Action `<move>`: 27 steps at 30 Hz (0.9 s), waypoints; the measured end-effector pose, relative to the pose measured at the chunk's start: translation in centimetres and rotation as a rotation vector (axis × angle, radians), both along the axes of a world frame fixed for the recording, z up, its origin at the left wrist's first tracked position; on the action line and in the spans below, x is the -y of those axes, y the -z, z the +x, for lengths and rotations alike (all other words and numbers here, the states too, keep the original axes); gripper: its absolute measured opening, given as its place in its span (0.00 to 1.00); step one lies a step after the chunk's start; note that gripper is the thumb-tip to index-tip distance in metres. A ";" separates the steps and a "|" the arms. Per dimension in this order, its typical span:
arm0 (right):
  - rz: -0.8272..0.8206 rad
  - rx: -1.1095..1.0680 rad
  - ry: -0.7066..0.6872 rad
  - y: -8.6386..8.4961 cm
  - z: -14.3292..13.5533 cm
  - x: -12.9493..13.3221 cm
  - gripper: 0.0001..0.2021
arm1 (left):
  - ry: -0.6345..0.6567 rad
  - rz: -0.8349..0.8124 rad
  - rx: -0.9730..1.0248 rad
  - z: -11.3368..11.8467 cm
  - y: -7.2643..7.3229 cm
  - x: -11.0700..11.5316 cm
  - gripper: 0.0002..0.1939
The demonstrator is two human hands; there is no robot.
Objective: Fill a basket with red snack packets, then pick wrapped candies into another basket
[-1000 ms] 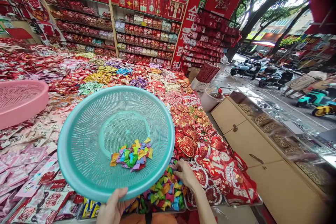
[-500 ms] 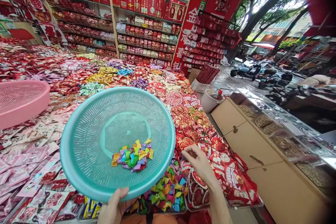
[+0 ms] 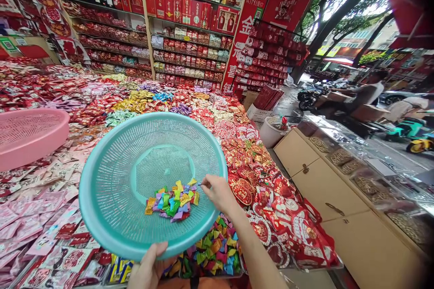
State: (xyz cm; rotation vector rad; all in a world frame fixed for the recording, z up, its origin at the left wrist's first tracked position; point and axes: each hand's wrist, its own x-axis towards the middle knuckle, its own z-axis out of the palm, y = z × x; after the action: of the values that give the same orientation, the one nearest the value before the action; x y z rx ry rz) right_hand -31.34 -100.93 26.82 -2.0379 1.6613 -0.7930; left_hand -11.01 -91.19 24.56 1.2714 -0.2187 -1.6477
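A round turquoise plastic basket (image 3: 111, 226) is tilted toward me, with my left hand (image 3: 149, 264) gripping its near rim, thumb on top. Wrapped candies (image 3: 172, 201) in yellow, green, purple, blue and orange lie in a small heap on its lower inner side. Over the basket's right wall hangs my right hand (image 3: 219, 193), its thumb and fingertips pinched together just right of the heap. Whatever the pinch holds, if anything, I cannot make out. Below the basket, more of the same colourful candies (image 3: 220, 248) fill a tray, partly hidden by the basket and my right forearm.
A pink basket (image 3: 34, 156) rests at the left on the packets. Red packets (image 3: 285, 221) cover the right side. Beyond stands a tan cabinet (image 3: 335, 189) topped with clear nut bins (image 3: 369, 185). Stocked shelves (image 3: 190, 45) line the back; a person on a scooter (image 3: 359, 95) is outside.
My right hand has moved left and up, from beside the basket to over its right wall near the candies. My left hand keeps its hold. A rider has appeared in the street.
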 end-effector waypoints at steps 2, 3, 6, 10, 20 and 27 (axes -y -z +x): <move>0.004 -0.029 -0.018 0.2 0.5 0.0 0.06 | -0.021 0.004 0.004 0.0 -0.2 0.0 0.12; 0.010 -0.026 -0.033 0.2 0.6 -0.1 0.06 | -0.030 0.005 0.009 -0.1 -0.3 0.0 0.14; 0.009 0.090 -0.069 -0.5 0.2 -0.7 0.03 | -0.049 0.010 0.021 -0.1 -0.4 0.0 0.18; -0.097 0.341 0.059 -1.3 -2.8 -1.7 0.08 | -0.051 0.015 0.035 0.0 -0.4 0.0 0.13; 0.181 -0.056 0.317 9.4 -10.9 -3.6 0.05 | -0.006 -0.046 0.052 0.0 -1.2 0.1 0.24; 0.361 -0.147 0.323 12.8 -10.6 -3.7 0.06 | 0.030 -0.027 0.062 0.5 -0.4 0.2 0.20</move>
State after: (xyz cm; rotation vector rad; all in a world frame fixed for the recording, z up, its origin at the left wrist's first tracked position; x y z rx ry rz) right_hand -41.96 -97.27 14.05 -1.6360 2.0760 -0.4026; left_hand -10.50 -91.34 24.96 1.3057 -0.2977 -1.6269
